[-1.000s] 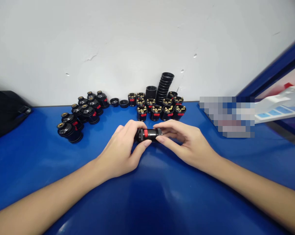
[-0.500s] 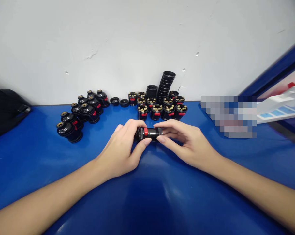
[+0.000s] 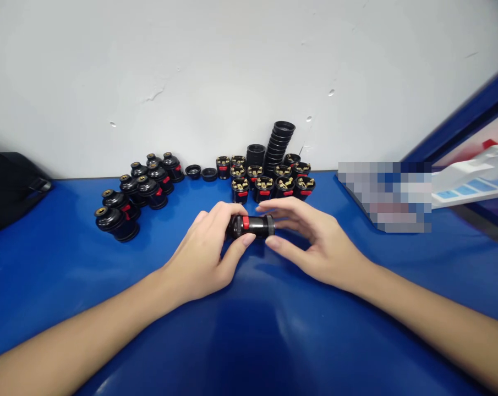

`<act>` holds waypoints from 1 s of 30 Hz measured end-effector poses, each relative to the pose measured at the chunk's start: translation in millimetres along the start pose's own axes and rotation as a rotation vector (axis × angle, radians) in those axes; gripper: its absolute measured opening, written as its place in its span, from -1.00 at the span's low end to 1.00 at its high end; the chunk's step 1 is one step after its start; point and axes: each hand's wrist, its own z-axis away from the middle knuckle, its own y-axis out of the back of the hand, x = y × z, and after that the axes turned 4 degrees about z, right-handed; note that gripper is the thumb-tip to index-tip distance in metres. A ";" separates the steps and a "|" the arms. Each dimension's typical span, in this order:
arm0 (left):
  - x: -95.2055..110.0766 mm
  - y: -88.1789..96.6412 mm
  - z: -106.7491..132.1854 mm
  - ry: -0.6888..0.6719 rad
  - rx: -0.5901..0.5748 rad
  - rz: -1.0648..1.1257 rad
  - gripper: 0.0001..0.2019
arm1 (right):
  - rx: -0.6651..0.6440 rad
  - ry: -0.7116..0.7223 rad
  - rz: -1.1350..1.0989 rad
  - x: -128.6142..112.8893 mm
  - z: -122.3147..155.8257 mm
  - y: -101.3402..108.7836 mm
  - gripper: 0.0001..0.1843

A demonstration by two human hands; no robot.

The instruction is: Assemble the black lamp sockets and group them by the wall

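A black lamp holder with a red switch lies sideways above the blue table, its ribbed ring end pointing right. My left hand is closed around its left end, thumb in front and fingers behind. Around the ring end, my right hand has its fingers and thumb spread apart. Its thumb tip is close to the ring; whether it touches cannot be made out. Just behind the hands stand several open black holder bodies with brass contacts and red switches.
Several capped lamp holders stand at the left. Two loose black rings lie near the wall, and a tall leaning stack of black rings stands beside a shorter stack. A black bag is far left; a blurred-out item lies right.
My right hand has loosened from the ring end, its thumb and fingers spreading wider so the ribbed ring shows more. My left hand keeps its hold on the lamp holder.
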 end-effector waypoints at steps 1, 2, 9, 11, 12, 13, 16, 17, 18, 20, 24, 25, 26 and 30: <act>-0.1 -0.1 -0.1 -0.003 -0.001 -0.006 -0.80 | -0.010 -0.032 -0.014 -0.3 -0.1 -0.3 -0.65; 0.0 -0.1 -0.1 -0.002 -0.001 -0.014 -0.81 | -0.016 -0.048 -0.026 -0.3 -0.1 -0.6 -0.71; 3.5 0.6 -0.6 0.056 -0.006 -0.041 -0.84 | 0.025 0.131 0.026 3.8 1.5 0.1 -0.73; 3.3 0.6 -0.5 0.056 -0.003 -0.039 -0.85 | 0.018 0.172 0.064 3.0 1.2 0.7 -0.72; 3.0 0.5 -0.3 0.049 0.000 -0.036 -0.84 | 0.012 0.168 0.068 2.2 1.0 0.9 -0.70; 2.5 0.4 -0.2 0.041 0.005 -0.033 -0.84 | 0.005 0.147 0.056 1.4 0.7 0.9 -0.66; 1.7 -0.1 0.0 0.020 0.010 -0.024 -0.82 | -0.008 0.030 -0.021 -0.1 0.5 0.2 -0.63; 1.7 -0.1 0.0 0.016 0.007 -0.025 -0.83 | -0.004 0.004 -0.042 0.2 0.7 -0.2 -0.66; 2.0 0.0 -0.1 0.016 0.002 -0.027 -0.84 | 0.005 -0.007 -0.056 0.7 0.9 -0.5 -0.71; 2.8 0.5 -0.2 0.022 -0.006 -0.033 -0.85 | 0.025 0.022 -0.062 2.5 1.7 -0.8 -0.75; 4.0 1.2 -0.5 0.052 -0.006 -0.031 -0.85 | 0.034 0.125 -0.013 5.3 3.5 0.5 -0.66; 4.1 1.3 -0.5 0.056 -0.004 -0.028 -0.84 | 0.035 0.147 0.012 5.5 3.8 1.0 -0.65; 4.0 1.2 -0.4 0.058 -0.003 -0.026 -0.84 | 0.036 0.167 0.035 5.5 3.8 1.4 -0.64; 3.2 1.2 0.6 0.058 0.000 -0.024 -0.81 | 0.023 0.197 0.055 3.3 2.9 1.5 -0.63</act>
